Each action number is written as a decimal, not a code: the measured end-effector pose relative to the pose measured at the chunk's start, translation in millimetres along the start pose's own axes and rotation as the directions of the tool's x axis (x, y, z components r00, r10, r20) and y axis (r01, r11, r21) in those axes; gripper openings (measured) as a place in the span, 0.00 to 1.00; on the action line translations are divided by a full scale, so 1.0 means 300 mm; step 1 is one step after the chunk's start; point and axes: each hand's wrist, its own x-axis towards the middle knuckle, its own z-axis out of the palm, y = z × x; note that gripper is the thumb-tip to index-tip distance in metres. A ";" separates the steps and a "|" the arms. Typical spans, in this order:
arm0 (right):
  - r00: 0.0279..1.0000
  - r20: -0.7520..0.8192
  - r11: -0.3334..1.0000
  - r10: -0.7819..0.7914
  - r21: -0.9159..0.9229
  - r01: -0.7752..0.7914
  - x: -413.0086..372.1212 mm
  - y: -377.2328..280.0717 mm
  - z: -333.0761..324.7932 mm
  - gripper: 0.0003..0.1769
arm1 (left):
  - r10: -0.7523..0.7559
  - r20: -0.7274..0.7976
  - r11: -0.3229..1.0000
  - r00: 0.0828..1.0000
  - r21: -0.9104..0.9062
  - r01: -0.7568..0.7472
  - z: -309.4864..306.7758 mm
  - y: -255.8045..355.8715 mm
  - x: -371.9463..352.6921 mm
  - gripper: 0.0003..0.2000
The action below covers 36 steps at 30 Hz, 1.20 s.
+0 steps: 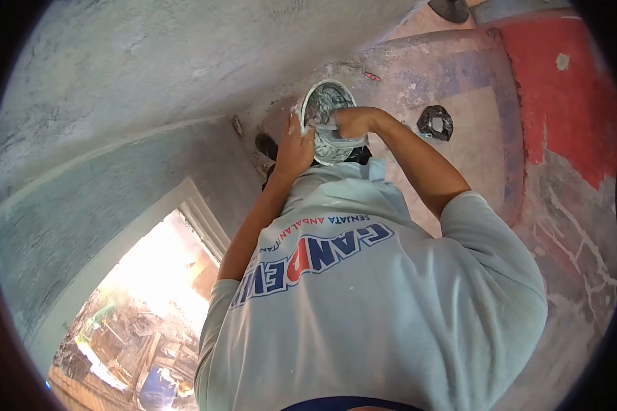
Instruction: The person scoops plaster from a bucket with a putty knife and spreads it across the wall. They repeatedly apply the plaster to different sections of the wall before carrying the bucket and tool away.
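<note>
A round container (327, 92) smeared with grey-white paste is held in front of my body. My left hand (297, 145) grips its left rim, with pale paste on the fingers. Over the container's right side, my right hand (353, 123) is closed around a flat tool (343, 141) coated in the same paste. The tool lies across the container's opening, and part of its shape is hidden by my hand. Wet paste lines the inside of the container.
A black ring-shaped object (435, 122) and a small red item (372, 77) lie on the floor. Rough grey walls (116, 61) rise at the left, with a bright opening (144, 301) lower left. A red-painted wall (562, 89) stands at the right.
</note>
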 end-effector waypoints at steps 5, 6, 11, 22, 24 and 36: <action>0.996 -0.085 0.945 -0.001 -0.326 -0.027 -0.076 -0.035 -0.149 0.09 | 0.056 0.068 0.998 0.996 -0.038 -0.054 -0.021 0.047 0.016 0.23; 0.988 -0.118 0.851 0.095 -0.505 -0.142 -0.082 -0.063 -0.142 0.09 | 0.074 0.082 0.997 0.994 0.014 -0.076 -0.016 0.062 0.009 0.23; 0.996 0.072 0.839 0.049 -0.545 -0.002 -0.067 -0.049 0.024 0.11 | 0.058 0.138 0.998 0.989 0.022 -0.061 0.000 0.041 0.022 0.25; 0.977 0.183 0.977 -0.111 0.202 0.073 0.007 0.111 0.019 0.16 | 0.174 0.116 0.977 0.978 0.103 -0.186 0.003 0.013 0.016 0.26; 0.981 0.154 0.971 -0.118 0.224 0.082 0.018 0.132 -0.023 0.17 | 0.129 0.091 0.991 0.987 0.028 -0.132 -0.007 0.023 0.009 0.25; 0.996 0.016 0.833 0.086 -0.550 -0.064 -0.033 -0.015 0.019 0.12 | 0.065 0.151 0.998 0.986 -0.009 -0.064 -0.004 0.021 0.006 0.23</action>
